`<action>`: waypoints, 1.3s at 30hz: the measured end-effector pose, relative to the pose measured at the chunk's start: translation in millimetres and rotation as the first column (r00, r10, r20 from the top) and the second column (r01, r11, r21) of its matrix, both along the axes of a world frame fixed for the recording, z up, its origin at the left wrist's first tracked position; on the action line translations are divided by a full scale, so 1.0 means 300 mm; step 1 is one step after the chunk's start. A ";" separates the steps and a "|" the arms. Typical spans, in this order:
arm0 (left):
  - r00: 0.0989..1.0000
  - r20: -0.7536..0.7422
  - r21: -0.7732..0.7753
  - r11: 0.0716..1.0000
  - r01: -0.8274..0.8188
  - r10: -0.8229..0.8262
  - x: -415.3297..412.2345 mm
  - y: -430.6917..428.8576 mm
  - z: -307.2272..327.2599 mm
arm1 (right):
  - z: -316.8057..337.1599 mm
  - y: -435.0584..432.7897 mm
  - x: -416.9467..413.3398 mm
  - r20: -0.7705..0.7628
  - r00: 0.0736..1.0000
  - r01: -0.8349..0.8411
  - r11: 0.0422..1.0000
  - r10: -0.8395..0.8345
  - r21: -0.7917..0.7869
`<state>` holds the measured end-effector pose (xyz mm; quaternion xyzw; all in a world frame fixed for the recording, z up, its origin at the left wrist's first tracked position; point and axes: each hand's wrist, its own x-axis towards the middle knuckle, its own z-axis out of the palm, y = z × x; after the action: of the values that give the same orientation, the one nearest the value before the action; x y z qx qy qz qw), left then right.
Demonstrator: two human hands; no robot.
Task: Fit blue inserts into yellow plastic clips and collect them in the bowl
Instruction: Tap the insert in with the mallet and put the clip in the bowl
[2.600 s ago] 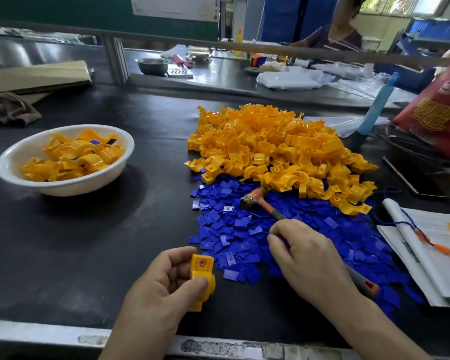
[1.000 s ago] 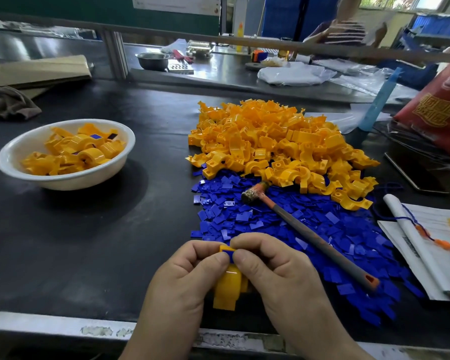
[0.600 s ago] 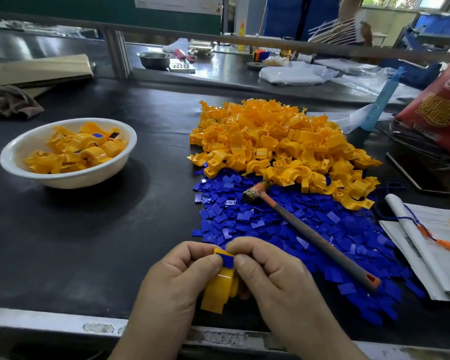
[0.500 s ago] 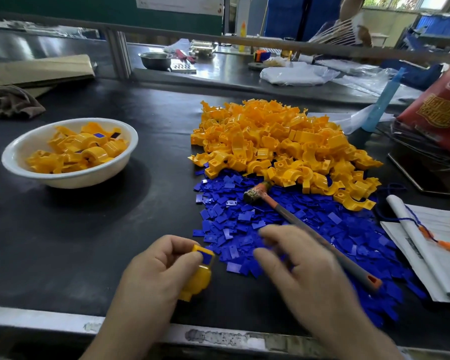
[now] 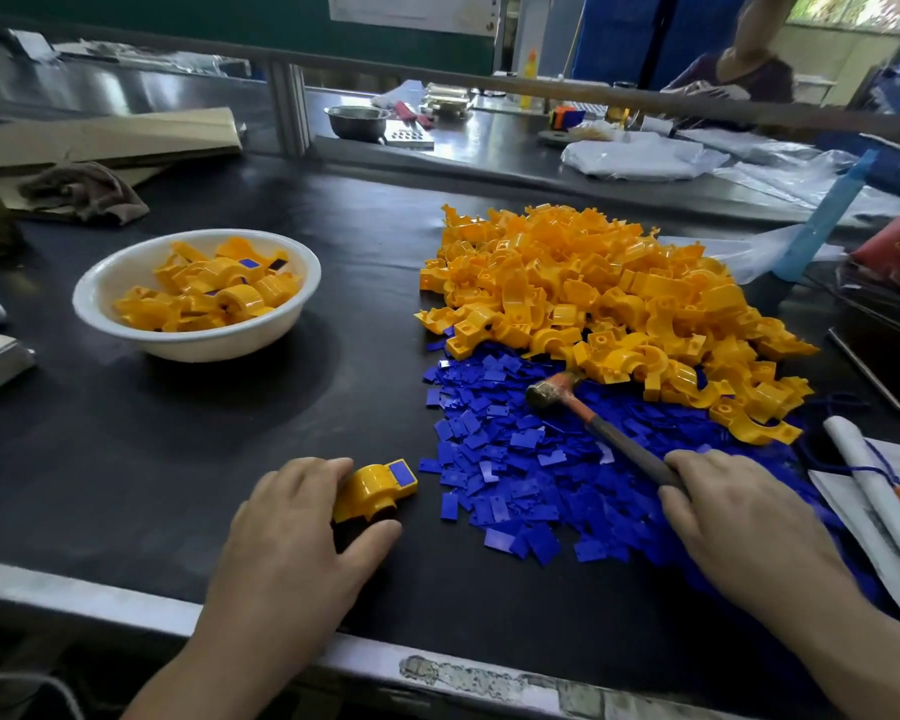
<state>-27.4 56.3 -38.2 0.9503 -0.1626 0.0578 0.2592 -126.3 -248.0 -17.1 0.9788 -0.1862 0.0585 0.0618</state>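
The left hand (image 5: 292, 537) covers the near part of the yellow clip (image 5: 372, 491), fingers curled over its top and thumb hooked below it, holding it on the black table (image 5: 178, 459). One blue insert (image 5: 401, 472) shows in the clip's far end. The right hand (image 5: 739, 527) hides the butt of the hammer (image 5: 593, 428), its fingers and thumb closing round the handle. The hammer's head points to eleven o'clock across the heap of loose blue inserts (image 5: 515, 475).

At twelve o'clock beyond that heap lies one heap of loose yellow clips (image 5: 604, 304). Both are too tangled to count. One white bowl (image 5: 302, 262) sits at ten o'clock from the held clip. Its clips overlap, with a few blue faces showing. Papers (image 5: 884, 511) at three o'clock are cut off by the frame.
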 end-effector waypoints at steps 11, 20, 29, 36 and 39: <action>0.997 0.067 0.162 0.987 0.019 -0.030 0.025 -0.032 -0.001 | 0.153 0.211 -0.072 0.116 0.993 -0.096 0.516 -0.007 0.852; 0.985 0.163 0.166 0.986 0.033 -0.060 0.054 -0.025 -0.034 | 0.070 0.331 -0.070 -0.056 0.959 -0.203 0.811 0.278 0.549; 0.972 0.225 0.146 0.989 0.031 -0.064 0.053 -0.024 -0.049 | 0.086 0.330 -0.097 0.050 0.966 -0.238 0.793 0.255 0.561; 0.974 0.215 0.149 0.988 0.039 -0.071 0.053 -0.022 -0.051 | 0.117 0.321 -0.063 -0.002 0.975 -0.182 0.799 0.224 0.574; 0.973 0.223 0.146 0.989 0.031 -0.063 0.052 -0.023 -0.049 | 0.105 0.337 -0.063 0.066 0.972 -0.221 0.789 0.225 0.573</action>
<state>-12.0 49.4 -53.0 0.9493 -0.2174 0.1483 0.1721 -145.1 -146.8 14.5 0.9666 -0.0782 0.0033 -0.2440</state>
